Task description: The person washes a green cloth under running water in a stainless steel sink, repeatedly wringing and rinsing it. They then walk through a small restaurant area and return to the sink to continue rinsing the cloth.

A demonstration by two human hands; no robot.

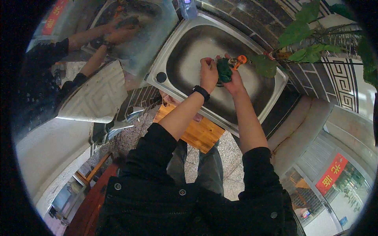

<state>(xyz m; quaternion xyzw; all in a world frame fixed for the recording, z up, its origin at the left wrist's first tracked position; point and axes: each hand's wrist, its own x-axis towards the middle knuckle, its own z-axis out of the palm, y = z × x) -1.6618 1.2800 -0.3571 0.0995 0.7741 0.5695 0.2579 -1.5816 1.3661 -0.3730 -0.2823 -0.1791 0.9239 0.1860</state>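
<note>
Both hands are over a stainless steel sink (192, 44), below a tap with an orange handle (242, 59). A wet-looking dark green cloth (224, 70) is bunched between them. My right hand (235, 82) grips its right side, close to the tap. My left hand (209, 75), with a black watch (201, 93) on the wrist, is at the cloth's left edge with fingers curled; whether they pinch the cloth is not clear. Part of the drain shows just under the cloth.
A clear plastic bottle (188, 9) stands at the sink's back left corner. Leaves of a plant (298, 32) hang over the right side near the tap. A mirror (147, 53) borders the sink on the left. Below the front rim is a wooden stool or board (203, 134).
</note>
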